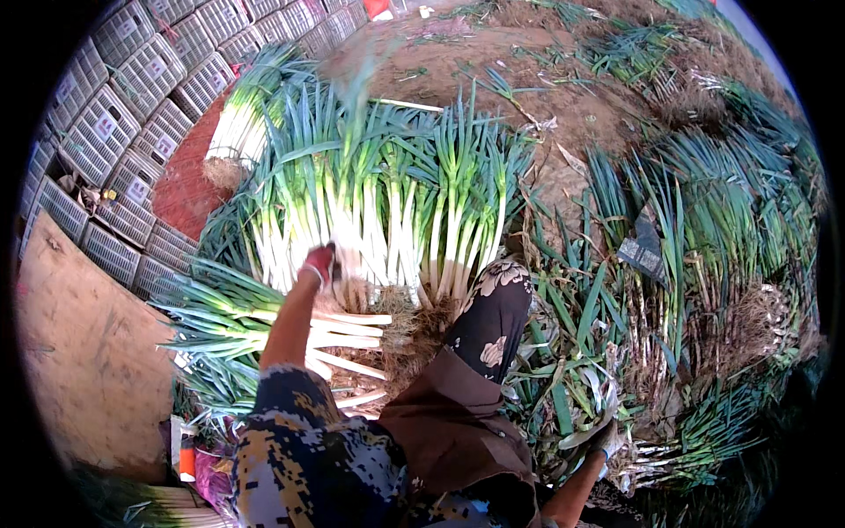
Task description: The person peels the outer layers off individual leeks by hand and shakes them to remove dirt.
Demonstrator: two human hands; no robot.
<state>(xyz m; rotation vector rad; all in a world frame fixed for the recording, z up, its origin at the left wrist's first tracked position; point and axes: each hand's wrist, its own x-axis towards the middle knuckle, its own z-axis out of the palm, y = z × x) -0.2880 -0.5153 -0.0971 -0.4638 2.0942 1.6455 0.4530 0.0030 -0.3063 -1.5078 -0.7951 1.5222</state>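
Observation:
My left hand (320, 263), in a red glove, is closed around a green onion (350, 231) and holds it upright; its blurred leaves stretch toward the top. Just behind it a row of green onions (414, 211) stands with white stalks and hairy roots down. A bundle of onions (290, 327) lies flat under my left forearm. My right hand (606, 438), in a pale glove, reaches low to the right and rests on loose leaves and stalks of an untrimmed pile (695, 290). Whether its fingers grip anything is unclear. My knee (493, 308), in dark flowered trousers, sits between both hands.
Stacked white plastic crates (132, 106) fill the upper left, beside a red mesh sheet (185, 185). A brown board (88, 352) lies at the left. Bare soil (493, 62) with scattered leaves lies beyond the onions. More onion heaps (748, 176) crowd the right side.

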